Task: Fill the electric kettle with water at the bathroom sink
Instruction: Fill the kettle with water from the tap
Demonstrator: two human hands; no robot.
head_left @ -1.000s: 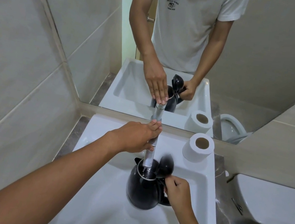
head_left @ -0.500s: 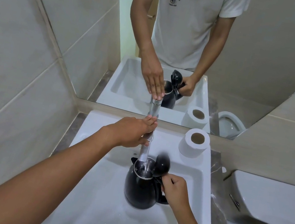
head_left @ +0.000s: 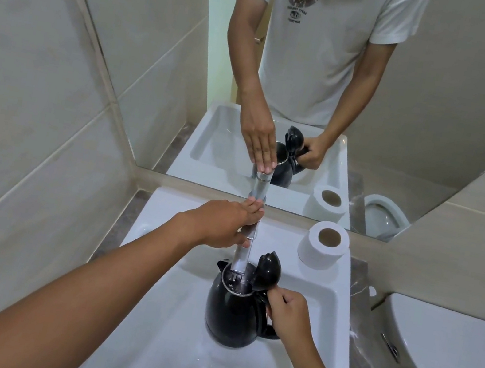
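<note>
While the left hand (head_left: pixel 221 224) lies flat-fingered on the tap (head_left: pixel 244 249) and the right hand (head_left: pixel 288 313) grips the kettle (head_left: pixel 233 312) handle, a late shutoff could overfill it.

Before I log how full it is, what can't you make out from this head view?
- Water level: inside the kettle, its black wall and the tap spout hide it.
- Tap handle: under the left hand.
- Kettle handle: wrapped by the right hand.
- Sink drain: cut off by the bottom edge.
- Toilet: cut off at right, part blurred.
</note>
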